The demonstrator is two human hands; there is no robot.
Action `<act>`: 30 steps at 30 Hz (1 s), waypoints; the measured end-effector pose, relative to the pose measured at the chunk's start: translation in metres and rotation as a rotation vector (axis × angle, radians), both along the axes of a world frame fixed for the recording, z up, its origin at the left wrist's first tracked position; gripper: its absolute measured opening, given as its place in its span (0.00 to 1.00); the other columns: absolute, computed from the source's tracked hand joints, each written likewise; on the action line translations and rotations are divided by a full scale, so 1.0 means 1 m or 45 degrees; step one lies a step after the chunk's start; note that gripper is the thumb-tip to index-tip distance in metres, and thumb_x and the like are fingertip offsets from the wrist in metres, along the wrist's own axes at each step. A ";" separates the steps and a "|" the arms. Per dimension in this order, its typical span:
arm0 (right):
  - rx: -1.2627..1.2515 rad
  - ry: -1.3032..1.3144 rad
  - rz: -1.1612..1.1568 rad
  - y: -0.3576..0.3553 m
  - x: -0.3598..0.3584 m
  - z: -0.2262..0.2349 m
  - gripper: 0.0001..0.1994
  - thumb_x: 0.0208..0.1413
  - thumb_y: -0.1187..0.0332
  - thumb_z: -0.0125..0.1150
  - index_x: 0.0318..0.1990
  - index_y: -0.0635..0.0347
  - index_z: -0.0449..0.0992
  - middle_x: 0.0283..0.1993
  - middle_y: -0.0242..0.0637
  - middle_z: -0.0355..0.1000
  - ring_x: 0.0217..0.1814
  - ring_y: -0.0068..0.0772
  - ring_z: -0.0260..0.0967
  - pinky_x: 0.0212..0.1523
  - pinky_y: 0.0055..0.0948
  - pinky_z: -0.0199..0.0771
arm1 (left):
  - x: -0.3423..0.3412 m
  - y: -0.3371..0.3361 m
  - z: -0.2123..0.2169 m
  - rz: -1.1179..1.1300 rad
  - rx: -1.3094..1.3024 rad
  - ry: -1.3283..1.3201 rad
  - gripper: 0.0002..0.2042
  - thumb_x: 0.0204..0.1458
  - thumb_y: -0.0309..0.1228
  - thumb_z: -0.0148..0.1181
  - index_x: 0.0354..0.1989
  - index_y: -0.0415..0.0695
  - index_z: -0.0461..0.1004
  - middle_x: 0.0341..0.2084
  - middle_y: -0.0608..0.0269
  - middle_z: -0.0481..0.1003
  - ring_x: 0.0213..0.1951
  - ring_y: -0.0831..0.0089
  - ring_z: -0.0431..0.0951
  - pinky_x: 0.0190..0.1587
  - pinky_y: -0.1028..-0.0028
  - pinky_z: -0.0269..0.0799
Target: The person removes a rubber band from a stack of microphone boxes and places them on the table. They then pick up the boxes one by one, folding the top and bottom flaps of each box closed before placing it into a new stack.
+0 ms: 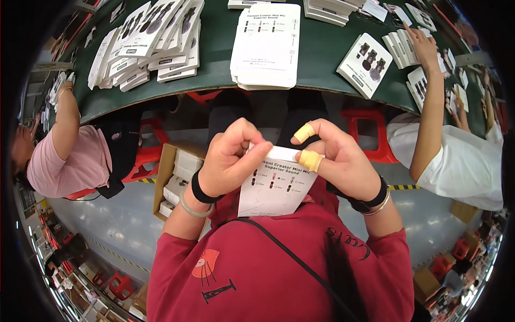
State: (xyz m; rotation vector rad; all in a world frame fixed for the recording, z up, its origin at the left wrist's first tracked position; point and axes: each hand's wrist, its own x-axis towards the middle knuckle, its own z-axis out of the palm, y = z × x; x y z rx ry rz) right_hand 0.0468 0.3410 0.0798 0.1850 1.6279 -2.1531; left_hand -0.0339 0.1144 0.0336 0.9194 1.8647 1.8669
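Observation:
A white printed carton (274,188) with small coloured pictures on its face is held upright in front of my chest. My left hand (233,158) pinches its top edge near the left corner, thumb laid along the flap. At the top right corner my right hand (338,155) grips the carton, thumb on the edge and index finger raised and bent. Yellow tape wraps that thumb and index finger. Fingers behind the carton are hidden.
On the green table (214,53) ahead stand a stack of white cartons (265,51), a heaped pile of cartons (153,40) at left and a single carton (366,65) at right. Co-workers sit on both sides. An open cardboard box (167,161) and red stools (370,134) are below.

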 end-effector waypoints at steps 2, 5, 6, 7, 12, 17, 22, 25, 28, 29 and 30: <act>0.005 0.009 -0.001 0.000 0.002 -0.004 0.08 0.65 0.76 0.55 0.50 0.64 0.67 0.36 0.34 0.78 0.40 0.16 0.74 0.42 0.20 0.73 | 0.002 0.000 0.002 -0.008 -0.039 0.010 0.05 0.61 0.24 0.57 0.36 0.41 0.67 0.23 0.71 0.69 0.23 0.89 0.66 0.26 0.83 0.61; 0.010 0.018 0.008 -0.002 0.003 -0.008 0.07 0.65 0.76 0.55 0.47 0.63 0.67 0.34 0.32 0.77 0.39 0.15 0.73 0.39 0.19 0.72 | 0.000 0.002 0.003 -0.012 -0.123 0.022 0.05 0.61 0.24 0.59 0.35 0.41 0.67 0.23 0.72 0.69 0.23 0.89 0.66 0.25 0.83 0.61; -0.015 0.000 -0.024 -0.004 0.003 -0.009 0.07 0.64 0.76 0.55 0.46 0.63 0.67 0.34 0.33 0.77 0.39 0.15 0.73 0.39 0.19 0.72 | -0.004 0.006 0.003 -0.025 -0.110 -0.266 0.06 0.60 0.25 0.60 0.35 0.41 0.68 0.23 0.72 0.69 0.23 0.89 0.66 0.25 0.83 0.61; -0.041 -0.018 -0.056 -0.005 0.002 -0.010 0.07 0.64 0.76 0.56 0.46 0.63 0.67 0.34 0.33 0.77 0.38 0.15 0.73 0.38 0.19 0.72 | -0.007 0.010 0.004 -0.038 -0.095 -0.554 0.06 0.60 0.25 0.61 0.35 0.41 0.68 0.23 0.72 0.69 0.22 0.89 0.66 0.24 0.83 0.61; -0.075 -0.029 -0.005 0.000 0.001 -0.006 0.07 0.64 0.75 0.57 0.46 0.63 0.67 0.34 0.32 0.77 0.38 0.14 0.72 0.39 0.18 0.71 | -0.016 0.004 0.019 -0.144 -0.243 -0.504 0.08 0.58 0.24 0.63 0.30 0.41 0.68 0.21 0.71 0.69 0.22 0.88 0.67 0.24 0.82 0.62; -0.081 0.012 0.003 -0.001 0.008 -0.010 0.07 0.63 0.75 0.59 0.45 0.63 0.68 0.34 0.33 0.78 0.37 0.14 0.73 0.38 0.18 0.73 | -0.003 -0.005 0.018 -0.136 -0.225 0.056 0.10 0.56 0.21 0.63 0.27 0.41 0.68 0.22 0.67 0.72 0.23 0.82 0.69 0.26 0.81 0.64; 0.087 0.170 -0.063 -0.007 0.013 -0.002 0.07 0.61 0.74 0.63 0.42 0.64 0.71 0.36 0.34 0.79 0.38 0.17 0.76 0.39 0.19 0.75 | 0.006 0.001 0.009 0.081 0.010 0.015 0.11 0.55 0.22 0.66 0.26 0.40 0.68 0.18 0.63 0.73 0.20 0.80 0.71 0.23 0.80 0.64; 0.313 0.348 0.064 -0.003 0.019 0.007 0.09 0.59 0.73 0.66 0.43 0.65 0.73 0.38 0.35 0.79 0.39 0.20 0.77 0.39 0.20 0.76 | 0.011 0.006 0.010 0.234 0.067 0.021 0.13 0.53 0.25 0.70 0.23 0.39 0.69 0.15 0.64 0.72 0.18 0.81 0.71 0.20 0.79 0.64; 0.491 0.280 0.125 0.002 0.024 0.011 0.14 0.58 0.72 0.67 0.50 0.67 0.75 0.45 0.37 0.79 0.42 0.22 0.78 0.42 0.20 0.76 | 0.011 0.010 0.018 0.132 -0.005 0.108 0.12 0.55 0.27 0.68 0.27 0.39 0.70 0.22 0.62 0.76 0.23 0.82 0.73 0.25 0.80 0.67; 0.496 0.282 0.117 0.007 0.025 0.018 0.14 0.58 0.72 0.67 0.50 0.67 0.75 0.45 0.37 0.79 0.42 0.22 0.78 0.42 0.20 0.76 | 0.010 0.015 0.022 0.124 0.000 0.112 0.12 0.55 0.27 0.68 0.27 0.39 0.70 0.22 0.62 0.76 0.23 0.82 0.73 0.25 0.80 0.67; 0.574 0.375 0.083 0.014 0.024 0.031 0.16 0.57 0.73 0.67 0.52 0.67 0.75 0.46 0.38 0.79 0.43 0.23 0.77 0.43 0.21 0.75 | 0.010 0.023 0.030 0.167 0.152 -0.003 0.11 0.55 0.29 0.68 0.31 0.38 0.70 0.25 0.60 0.76 0.25 0.82 0.73 0.28 0.80 0.68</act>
